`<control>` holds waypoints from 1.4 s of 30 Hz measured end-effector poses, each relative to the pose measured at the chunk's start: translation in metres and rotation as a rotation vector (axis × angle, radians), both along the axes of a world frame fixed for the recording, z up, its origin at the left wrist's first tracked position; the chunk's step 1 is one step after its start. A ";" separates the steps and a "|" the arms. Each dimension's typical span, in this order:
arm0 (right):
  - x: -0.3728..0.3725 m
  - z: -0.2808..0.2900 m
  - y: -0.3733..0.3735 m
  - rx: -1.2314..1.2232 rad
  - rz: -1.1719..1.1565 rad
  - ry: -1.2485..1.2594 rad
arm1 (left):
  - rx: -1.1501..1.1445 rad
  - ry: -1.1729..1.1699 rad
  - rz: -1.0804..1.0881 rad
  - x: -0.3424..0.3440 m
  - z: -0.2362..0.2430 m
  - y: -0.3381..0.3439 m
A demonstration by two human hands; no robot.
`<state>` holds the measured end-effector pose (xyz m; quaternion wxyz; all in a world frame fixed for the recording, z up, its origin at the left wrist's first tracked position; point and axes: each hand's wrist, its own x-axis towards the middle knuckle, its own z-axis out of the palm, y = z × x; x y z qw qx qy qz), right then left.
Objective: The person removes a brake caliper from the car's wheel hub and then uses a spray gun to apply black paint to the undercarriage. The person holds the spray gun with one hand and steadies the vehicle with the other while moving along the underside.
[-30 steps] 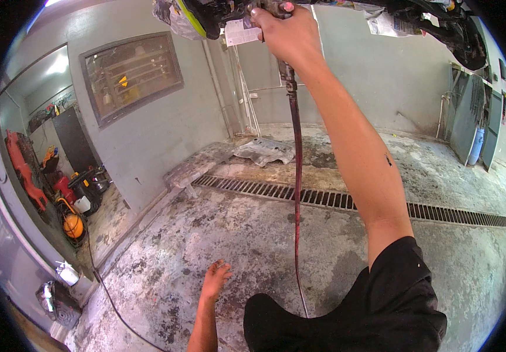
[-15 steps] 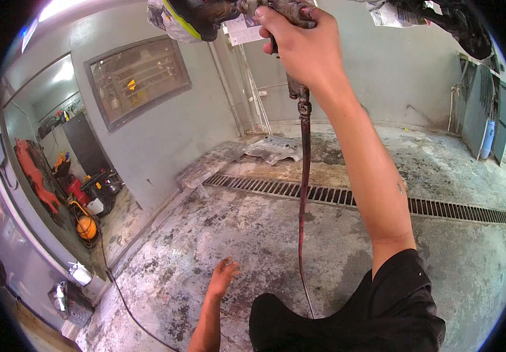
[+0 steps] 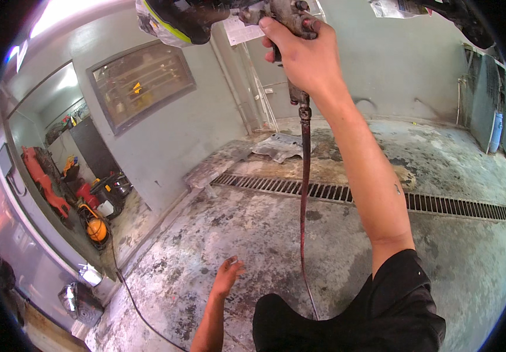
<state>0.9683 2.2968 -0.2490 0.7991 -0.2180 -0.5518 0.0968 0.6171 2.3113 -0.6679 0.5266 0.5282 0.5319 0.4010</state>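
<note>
1. Gripped by the handle in the right hand [image 3: 314, 58], near the top of the view: a grimy gun-shaped tool [image 3: 288, 14], left end close to a black part with a lime edge [image 3: 191, 23]. Cannot tell whether touching.
2. Wrapped tightly round the handle with the right fingers, thumb laid against the body, probably for steady control; raised high, seemingly to sit level with that part.
3. Hung below the handle: a dark red hose [image 3: 306, 152], likely left loose to spare the wrist from tugging.
4. Held low above the floor [image 3: 265, 234], with fingers loosely curled and apparently empty: the left hand [image 3: 228, 278], perhaps kept clear.
5. Compared with a second ago: lower and further right in view, both tool and right hand; also shifted rightward, the window [image 3: 141, 85], suggesting a turned head.
</note>
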 end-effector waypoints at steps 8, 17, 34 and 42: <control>0.011 -0.001 0.000 0.016 -0.234 -0.122 | 0.003 0.045 -0.010 0.001 -0.004 0.007; -0.013 0.009 -0.068 0.042 -0.036 -0.111 | 0.037 0.051 -0.026 0.001 0.002 0.003; -0.101 0.043 0.007 0.093 -0.738 -0.414 | 0.029 -0.116 -0.008 -0.044 -0.018 -0.003; -0.110 0.056 -0.012 0.161 -0.713 -0.411 | 0.003 -0.104 -0.026 -0.050 -0.016 -0.008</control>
